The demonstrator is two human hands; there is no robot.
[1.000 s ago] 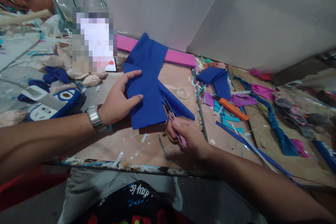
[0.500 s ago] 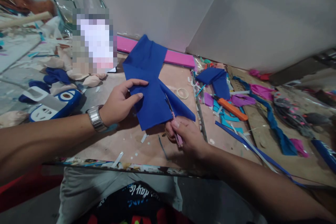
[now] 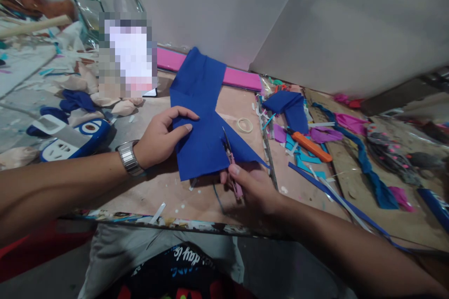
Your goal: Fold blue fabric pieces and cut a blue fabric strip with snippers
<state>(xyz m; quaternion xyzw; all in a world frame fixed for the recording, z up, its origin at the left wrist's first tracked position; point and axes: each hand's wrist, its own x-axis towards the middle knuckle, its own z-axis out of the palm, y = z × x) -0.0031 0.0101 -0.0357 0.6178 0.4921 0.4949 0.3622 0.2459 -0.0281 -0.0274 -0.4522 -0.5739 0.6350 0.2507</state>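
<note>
We have the blue sheet (image 3: pixel 199 149) at the centre of our view, lying on the work table (image 3: pixel 140 198), its far end over a pink strip (image 3: pixel 242 78) at 12 to 1 o'clock. Our left hand (image 3: pixel 163 135) comes in from 8 o'clock, thumb and index finger spread apart on top of the sheet; its other fingers we cannot make out. From 5 o'clock our right hand (image 3: pixel 257 184) grips the pink-handled scissors (image 3: pixel 230 154), fingers closed around the handles, the blades at the sheet's near right part. We cannot tell how far the blades are parted. At 3 o'clock, just beside the sheet, lies a pale ring (image 3: pixel 244 125); farther that way rests an orange cutter (image 3: pixel 311 145).
</note>
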